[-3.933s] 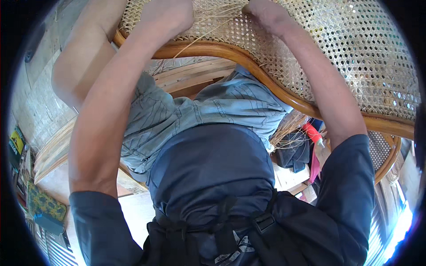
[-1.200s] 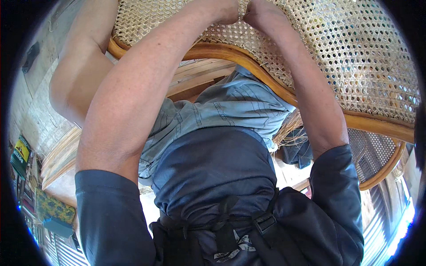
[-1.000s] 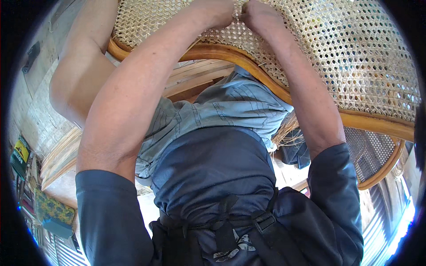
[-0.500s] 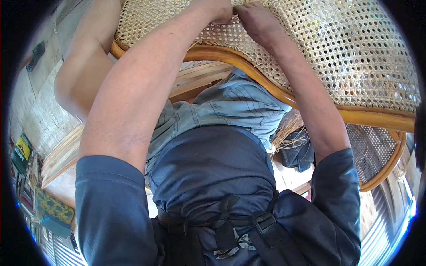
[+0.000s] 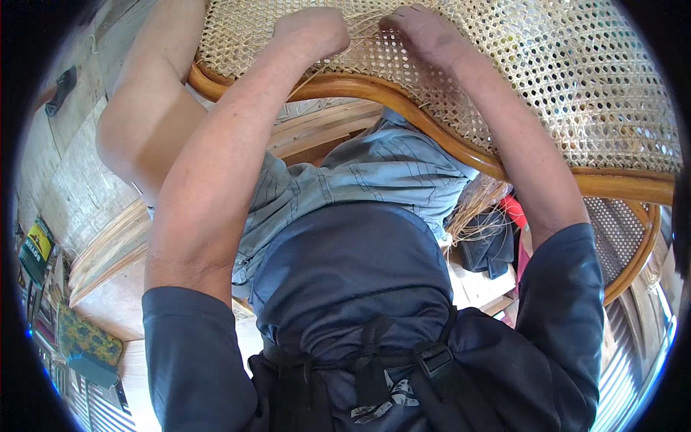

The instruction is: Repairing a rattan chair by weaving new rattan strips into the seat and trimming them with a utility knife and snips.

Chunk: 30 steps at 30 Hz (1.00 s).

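Note:
A woven cane panel (image 5: 533,93) in a curved brown rattan frame (image 5: 403,101) lies across my lap. My left hand (image 5: 313,32) is closed in a fist just above the weave, on a thin cane strand (image 5: 363,20). Strands stretch over the gap between my two hands. Farther right, my right hand (image 5: 425,32) rests on the panel with its fingers curled and tips together; what they pinch is hidden. Below my left wrist, a loose cane end (image 5: 306,81) slants across the frame's edge.
Loose cane strands (image 5: 479,212) hang in a bundle beside my right thigh, near dark cloth (image 5: 486,245). Another rattan-framed cane piece (image 5: 615,234) stands at the right. Wooden strips (image 5: 108,248) lie on the left, with a green and yellow package (image 5: 34,248) beyond them.
My left hand has moved left, away from my right hand, and strands now show between them. My right hand stays near the same place on the weave.

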{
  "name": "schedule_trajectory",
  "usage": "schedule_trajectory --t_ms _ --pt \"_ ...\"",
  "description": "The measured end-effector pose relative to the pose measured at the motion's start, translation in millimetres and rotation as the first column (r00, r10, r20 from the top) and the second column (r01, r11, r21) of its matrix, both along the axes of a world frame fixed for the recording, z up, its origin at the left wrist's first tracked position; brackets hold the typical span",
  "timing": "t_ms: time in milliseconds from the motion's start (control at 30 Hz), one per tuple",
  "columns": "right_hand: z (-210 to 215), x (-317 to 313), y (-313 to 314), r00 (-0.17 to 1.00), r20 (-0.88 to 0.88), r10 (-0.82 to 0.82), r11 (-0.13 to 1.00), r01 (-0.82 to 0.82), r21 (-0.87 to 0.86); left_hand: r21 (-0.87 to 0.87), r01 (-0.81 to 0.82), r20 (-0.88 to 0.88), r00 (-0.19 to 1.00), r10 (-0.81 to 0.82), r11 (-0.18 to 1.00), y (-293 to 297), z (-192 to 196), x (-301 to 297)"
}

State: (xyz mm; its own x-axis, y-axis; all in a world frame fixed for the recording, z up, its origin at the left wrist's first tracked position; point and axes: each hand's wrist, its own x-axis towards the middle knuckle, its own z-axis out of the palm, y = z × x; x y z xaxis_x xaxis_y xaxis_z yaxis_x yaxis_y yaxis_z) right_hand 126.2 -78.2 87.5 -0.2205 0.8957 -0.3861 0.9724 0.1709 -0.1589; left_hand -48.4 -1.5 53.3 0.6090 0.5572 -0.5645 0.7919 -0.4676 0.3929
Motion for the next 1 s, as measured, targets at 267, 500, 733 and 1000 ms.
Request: schedule_trajectory --t_ms 267,500,733,1000 --pt "-21 9 2 0.969 0.032 0.246 0.962 -0.248 0.114 0.082 -0.053 -0.008 0.999 0.054 0.995 0 8 -25" --pt "-44 40 12 0.918 -0.002 0.396 0.918 -0.396 0.004 0.097 -0.039 0.054 0.998 0.034 0.994 -3 13 -39" --pt "-29 32 14 0.905 0.008 0.424 0.903 -0.423 -0.071 0.109 0.049 0.101 0.993 -0.06 0.993 0 7 -35" --pt "-40 39 15 0.939 -0.089 0.332 0.941 -0.336 -0.032 0.067 0.024 0.105 0.994 -0.031 0.997 -2 14 -22"
